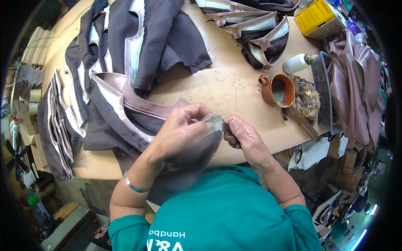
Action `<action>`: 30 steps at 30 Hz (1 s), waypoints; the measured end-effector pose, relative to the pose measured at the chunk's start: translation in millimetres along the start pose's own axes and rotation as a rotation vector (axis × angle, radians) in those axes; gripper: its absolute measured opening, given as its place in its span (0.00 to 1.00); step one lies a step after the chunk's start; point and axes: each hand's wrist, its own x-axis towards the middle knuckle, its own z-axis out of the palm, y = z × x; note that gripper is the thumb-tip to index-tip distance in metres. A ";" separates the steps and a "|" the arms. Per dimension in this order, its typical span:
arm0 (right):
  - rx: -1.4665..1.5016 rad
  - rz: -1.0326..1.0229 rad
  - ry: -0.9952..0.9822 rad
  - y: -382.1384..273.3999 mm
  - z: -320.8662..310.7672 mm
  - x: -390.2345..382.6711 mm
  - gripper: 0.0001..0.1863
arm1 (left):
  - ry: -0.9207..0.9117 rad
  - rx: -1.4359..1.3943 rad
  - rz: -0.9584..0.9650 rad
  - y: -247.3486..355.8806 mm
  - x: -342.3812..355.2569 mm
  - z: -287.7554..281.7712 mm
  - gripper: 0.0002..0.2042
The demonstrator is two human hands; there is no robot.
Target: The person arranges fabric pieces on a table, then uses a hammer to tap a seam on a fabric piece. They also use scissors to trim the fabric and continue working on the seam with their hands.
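My left hand pinches the pale upper edge of a dark fabric bag piece. The piece hangs down in front of my body and its lower part is blurred. Close to that edge, my right hand is closed on a small dark thing that my fingers mostly hide; I cannot tell its kind. Just beyond my left hand lies another dark bag piece with shiny mauve trim and whitish backing along its curved opening.
Overlapping dark bag pieces cover the table's left side, with more trimmed pieces at the back. To the right stand a brown mug, a white bottle, a yellow can and a dark basket. Mauve material hangs beyond.
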 end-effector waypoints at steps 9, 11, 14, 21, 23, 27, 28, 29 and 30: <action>-0.165 -0.016 0.023 -1.7 1.1 3.7 0.20 | -0.012 0.000 -0.032 -8.3 1.7 4.3 0.08; -0.202 -0.037 0.034 -1.8 1.4 4.6 0.20 | 0.000 0.027 -0.016 -8.9 2.4 4.4 0.08; -0.253 -0.108 0.052 0.2 3.0 4.1 0.19 | 0.017 0.035 -0.051 -6.3 2.3 5.0 0.08; -0.325 -0.176 0.099 7.7 4.2 7.8 0.19 | -0.020 -0.021 -0.101 -8.2 2.6 2.5 0.08; -0.299 -0.157 0.094 10.9 3.8 8.8 0.19 | -0.032 -0.061 -0.101 -9.7 2.3 2.2 0.08; -0.178 -0.106 0.055 15.5 3.5 8.9 0.20 | -0.050 -0.023 -0.105 -10.6 1.9 1.2 0.07; -0.149 -0.096 0.042 14.4 3.4 9.1 0.20 | -0.047 -0.022 -0.106 -11.5 2.0 1.2 0.07; -0.120 -0.086 0.028 13.3 3.5 9.4 0.20 | -0.044 -0.020 -0.108 -12.2 1.6 1.1 0.07; -0.089 -0.073 0.010 11.2 3.6 9.6 0.20 | -0.037 -0.043 -0.112 -11.8 1.3 1.7 0.07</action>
